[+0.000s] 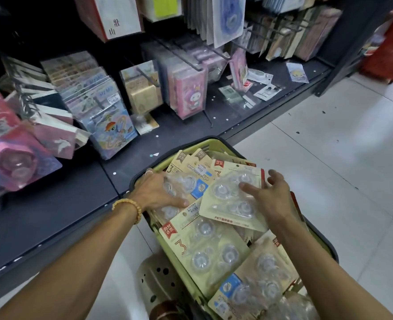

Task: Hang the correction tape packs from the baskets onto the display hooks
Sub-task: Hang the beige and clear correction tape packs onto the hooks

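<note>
While packs [204,248] filled the green basket [167,165], left hand [155,191] pressed glossy blisters flat; right hand [268,197] hovered, fingers spread.

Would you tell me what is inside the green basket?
The green basket is heaped with correction tape packs; both hands rest on them. Its bottom is covered.
</note>
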`<state>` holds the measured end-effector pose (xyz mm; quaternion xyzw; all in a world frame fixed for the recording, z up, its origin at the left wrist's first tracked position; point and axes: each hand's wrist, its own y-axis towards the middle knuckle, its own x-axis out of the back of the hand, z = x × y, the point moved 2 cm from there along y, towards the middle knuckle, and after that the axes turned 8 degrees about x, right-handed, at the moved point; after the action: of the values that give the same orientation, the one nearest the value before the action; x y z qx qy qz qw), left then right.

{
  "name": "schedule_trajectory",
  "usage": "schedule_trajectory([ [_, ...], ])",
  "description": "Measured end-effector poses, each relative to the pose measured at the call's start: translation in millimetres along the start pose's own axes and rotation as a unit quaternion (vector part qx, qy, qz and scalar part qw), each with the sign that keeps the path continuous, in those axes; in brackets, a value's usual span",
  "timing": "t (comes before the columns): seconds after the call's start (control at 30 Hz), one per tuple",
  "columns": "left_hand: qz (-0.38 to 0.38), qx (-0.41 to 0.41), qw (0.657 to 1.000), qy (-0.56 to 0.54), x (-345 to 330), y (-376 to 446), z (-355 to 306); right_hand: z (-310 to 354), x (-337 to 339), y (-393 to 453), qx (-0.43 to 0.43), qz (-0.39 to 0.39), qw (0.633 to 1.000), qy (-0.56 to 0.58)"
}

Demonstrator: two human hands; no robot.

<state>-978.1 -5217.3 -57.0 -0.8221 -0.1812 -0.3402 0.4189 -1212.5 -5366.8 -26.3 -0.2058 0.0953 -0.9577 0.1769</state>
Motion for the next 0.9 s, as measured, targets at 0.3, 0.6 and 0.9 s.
schedule_trajectory([
  [0.3,-0.122,-0.036,0.978,-0.162,4,-30,-6,26,28,4,0.006,0.051,0.992,0.117],
  [0.6,-0.229,0.014,0.874,-0.428,26,-67,25,20,29,-15,0.016,0.173,0.979,0.107],
  [0.9,-0.239,0.071,0.833,-0.494,-2,-120,67,13,-32,-34,0.135,0.345,0.899,-0.232],
])
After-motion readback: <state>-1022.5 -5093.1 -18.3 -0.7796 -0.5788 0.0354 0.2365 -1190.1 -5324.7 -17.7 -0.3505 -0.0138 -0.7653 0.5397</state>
